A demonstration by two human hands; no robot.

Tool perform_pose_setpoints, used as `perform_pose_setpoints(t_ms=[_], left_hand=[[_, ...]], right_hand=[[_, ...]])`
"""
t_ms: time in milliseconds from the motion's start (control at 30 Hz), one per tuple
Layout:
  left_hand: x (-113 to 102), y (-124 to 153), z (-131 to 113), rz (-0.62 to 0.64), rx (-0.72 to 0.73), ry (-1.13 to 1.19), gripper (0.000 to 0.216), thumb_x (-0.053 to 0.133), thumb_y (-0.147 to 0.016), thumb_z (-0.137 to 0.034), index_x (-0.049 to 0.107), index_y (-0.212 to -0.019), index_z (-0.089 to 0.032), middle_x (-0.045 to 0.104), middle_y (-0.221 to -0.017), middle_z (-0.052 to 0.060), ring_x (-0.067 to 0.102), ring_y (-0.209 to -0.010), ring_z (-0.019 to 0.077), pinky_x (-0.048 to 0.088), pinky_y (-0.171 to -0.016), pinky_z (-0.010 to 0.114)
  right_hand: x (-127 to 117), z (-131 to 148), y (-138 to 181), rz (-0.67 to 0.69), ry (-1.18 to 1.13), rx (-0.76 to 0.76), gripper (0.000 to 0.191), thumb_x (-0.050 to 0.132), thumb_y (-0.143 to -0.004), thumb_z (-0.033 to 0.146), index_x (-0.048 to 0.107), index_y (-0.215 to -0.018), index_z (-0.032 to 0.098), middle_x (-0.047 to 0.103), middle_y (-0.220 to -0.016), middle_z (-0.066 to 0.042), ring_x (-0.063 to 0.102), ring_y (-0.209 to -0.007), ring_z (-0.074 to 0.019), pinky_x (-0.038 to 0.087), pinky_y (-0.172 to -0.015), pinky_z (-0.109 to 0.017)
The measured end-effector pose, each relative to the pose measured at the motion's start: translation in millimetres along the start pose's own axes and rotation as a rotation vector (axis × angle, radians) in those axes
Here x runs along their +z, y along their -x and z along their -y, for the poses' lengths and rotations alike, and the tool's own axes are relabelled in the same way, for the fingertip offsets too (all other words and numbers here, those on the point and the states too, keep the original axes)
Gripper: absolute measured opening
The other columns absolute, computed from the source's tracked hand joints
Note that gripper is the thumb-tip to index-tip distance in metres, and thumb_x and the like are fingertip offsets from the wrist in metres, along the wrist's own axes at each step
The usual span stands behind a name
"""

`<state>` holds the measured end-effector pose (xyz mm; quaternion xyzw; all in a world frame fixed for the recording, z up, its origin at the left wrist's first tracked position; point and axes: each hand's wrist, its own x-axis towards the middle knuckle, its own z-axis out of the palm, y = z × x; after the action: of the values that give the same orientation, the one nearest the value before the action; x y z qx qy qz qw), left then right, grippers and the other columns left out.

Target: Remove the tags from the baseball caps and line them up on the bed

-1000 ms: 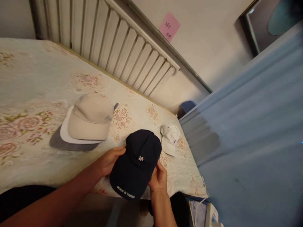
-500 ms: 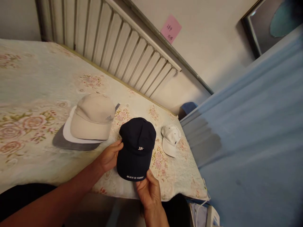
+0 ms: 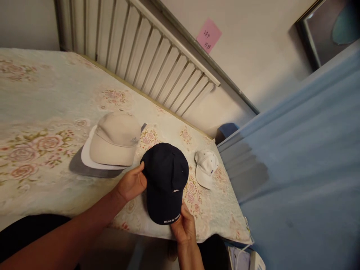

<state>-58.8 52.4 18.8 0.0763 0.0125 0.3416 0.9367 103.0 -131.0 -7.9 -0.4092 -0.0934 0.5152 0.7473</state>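
Observation:
Both my hands hold a dark navy baseball cap (image 3: 165,172) above the near edge of the bed. Its brim points down toward me, with white lettering along the brim's edge and a small pale emblem on the front. My left hand (image 3: 132,182) grips the crown's left side, thumb on top. Beneath the brim's right edge, my right hand (image 3: 184,223) pinches it, its fingers partly hidden under the cap. To the left lies a stack of caps, with a beige cap (image 3: 116,138) on top of a white one (image 3: 88,153) and a grey one (image 3: 81,165). A smaller white cap (image 3: 206,167) lies to the right.
A floral cover (image 3: 53,101) spreads over the bed. Behind it runs a slatted metal rail (image 3: 157,56) along the wall, below a pink note (image 3: 209,35). On the right hangs a blue curtain (image 3: 303,161). A white cable (image 3: 244,247) dangles by the bed's right corner.
The navy cap has shifted slightly right and nearer to me, and its crown has tipped so the front emblem shows less. Both hands moved with it. The whole view has shifted a little.

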Motion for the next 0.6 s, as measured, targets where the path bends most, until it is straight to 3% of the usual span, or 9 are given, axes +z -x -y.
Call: perform_pose_setpoints(t_ms=[300,600], left_hand=[[2,3,-2,-0.092,-0.023,-0.05,0.04,0.042,-0.096,-0.022,0.052,-0.134,-0.017,0.072,-0.111,0.009,0.067,-0.105,0.0239,0.047,-0.099,0.039],[3,8,-2,-0.071,-0.207,-0.109,0.038,0.045,-0.094,-0.034,0.062,-0.122,-0.015,0.074,-0.102,0.011,0.07,-0.095,0.0264,0.053,-0.086,0.037]], right_hand=[[-25,11,-8,-0.08,-0.013,-0.063,0.028,0.074,-0.065,0.017,0.073,-0.093,0.021,0.076,-0.096,-0.001,0.069,-0.096,-0.0155,0.046,-0.1,-0.031],[-50,21,-15,-0.173,0.039,-0.129,0.02,0.072,-0.065,0.015,0.072,-0.084,0.02,0.077,-0.082,0.0,0.072,-0.081,-0.0178,0.056,-0.082,-0.032]])
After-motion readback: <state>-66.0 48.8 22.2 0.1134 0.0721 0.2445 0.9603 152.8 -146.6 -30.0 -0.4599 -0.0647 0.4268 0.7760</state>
